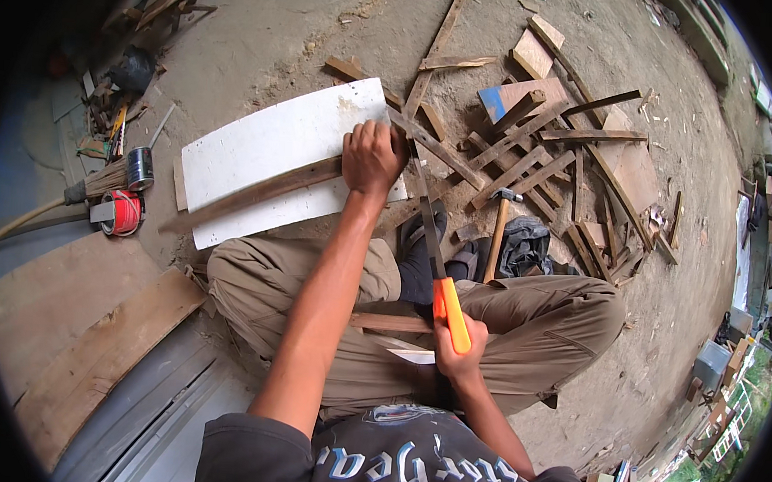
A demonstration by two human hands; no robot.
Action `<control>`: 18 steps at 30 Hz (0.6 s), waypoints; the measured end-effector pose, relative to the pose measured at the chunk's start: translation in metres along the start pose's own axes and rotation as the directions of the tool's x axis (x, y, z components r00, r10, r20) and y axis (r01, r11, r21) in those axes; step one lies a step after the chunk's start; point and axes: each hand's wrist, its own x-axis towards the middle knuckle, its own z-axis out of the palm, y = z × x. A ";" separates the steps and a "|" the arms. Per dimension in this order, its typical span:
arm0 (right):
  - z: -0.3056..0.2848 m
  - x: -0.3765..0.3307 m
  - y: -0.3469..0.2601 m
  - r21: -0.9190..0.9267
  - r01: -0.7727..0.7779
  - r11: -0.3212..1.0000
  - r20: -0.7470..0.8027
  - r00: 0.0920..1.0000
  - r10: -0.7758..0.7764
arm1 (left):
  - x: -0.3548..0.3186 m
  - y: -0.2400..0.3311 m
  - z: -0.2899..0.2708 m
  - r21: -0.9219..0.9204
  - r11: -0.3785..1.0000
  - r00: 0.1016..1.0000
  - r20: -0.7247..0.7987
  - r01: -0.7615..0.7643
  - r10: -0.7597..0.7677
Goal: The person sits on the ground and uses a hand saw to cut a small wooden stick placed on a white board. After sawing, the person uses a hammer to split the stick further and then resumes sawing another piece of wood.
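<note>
My left hand (374,157) is closed over one end of a long brown wood strip (266,188), pressing it against a white board (278,144). The strip lies slantwise across the board, its other end reaching past the board's lower left edge. In my right hand (461,343) is a handsaw (428,213), gripped by its orange and yellow handle. The saw's blade points away from me, its tip just right of my left hand by the strip's end. Whether the teeth touch the wood I cannot tell.
A hammer (498,229) stands beside a black plastic bag (526,248) near my right knee. Beyond lies a heap of wood offcuts (539,153). At the left are a red spool (124,213), a can (140,169), a broom (101,181) and a plywood sheet (69,285).
</note>
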 end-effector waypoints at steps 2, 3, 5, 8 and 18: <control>0.008 0.021 -0.006 0.001 0.046 0.999 -0.006 0.999 -0.046 | 0.007 -0.008 0.011 0.056 0.998 0.999 -0.047 0.028 -0.026; 0.009 0.026 -0.008 -0.001 0.069 0.998 -0.010 0.998 -0.069 | 0.012 -0.010 0.013 0.081 0.996 0.997 -0.071 0.045 -0.039; 0.004 0.024 0.002 0.045 0.068 0.997 0.002 0.998 -0.068 | 0.014 -0.014 0.014 0.073 0.997 1.000 -0.026 0.012 -0.010; -0.006 0.014 0.021 0.129 0.010 0.992 0.019 1.000 -0.013 | 0.011 -0.011 0.008 0.040 0.999 1.000 0.023 -0.006 0.005; 0.003 0.013 0.010 0.160 0.002 0.987 -0.032 0.999 0.003 | 0.008 -0.011 0.008 0.025 1.000 1.000 -0.015 0.018 -0.018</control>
